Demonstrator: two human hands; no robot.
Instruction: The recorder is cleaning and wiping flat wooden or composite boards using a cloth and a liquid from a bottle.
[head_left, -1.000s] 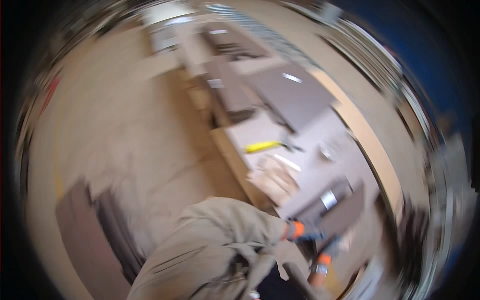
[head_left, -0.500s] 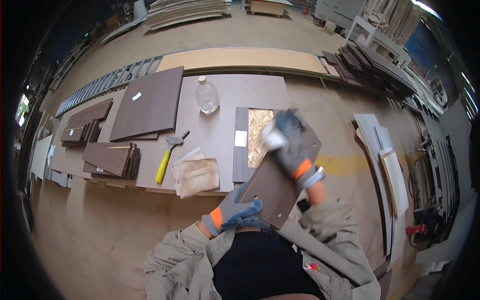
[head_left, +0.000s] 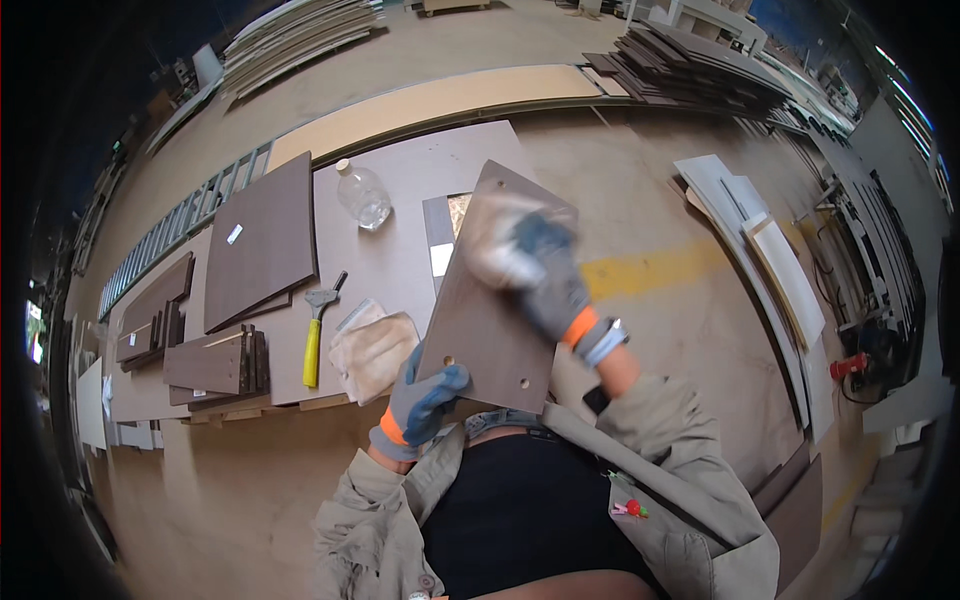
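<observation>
A dark brown wooden panel point(head_left: 490, 330) with round holes near its corners is held tilted in front of me. My left hand point(head_left: 425, 400), in a grey and blue glove with an orange band, grips its lower left corner, thumb on the face. My right hand point(head_left: 550, 280), gloved alike and blurred by motion, presses a whitish cloth point(head_left: 497, 240) onto the upper part of the face. Behind the panel, partly hidden, a dark frame point(head_left: 438, 222) with a chipboard middle and a white label lies on the table point(head_left: 400, 155).
A yellow-handled scraper point(head_left: 312, 350), a folded cloth point(head_left: 375, 350) and a clear bottle point(head_left: 363, 195) lie or stand on the table. Left of them are a large brown board point(head_left: 262, 235) and stacked small panels point(head_left: 210, 362). White boards point(head_left: 745, 240) lean at the right.
The panel has come up more upright and now covers much of the chipboard frame. My right hand has slid the cloth across its upper face. The view has turned somewhat.
</observation>
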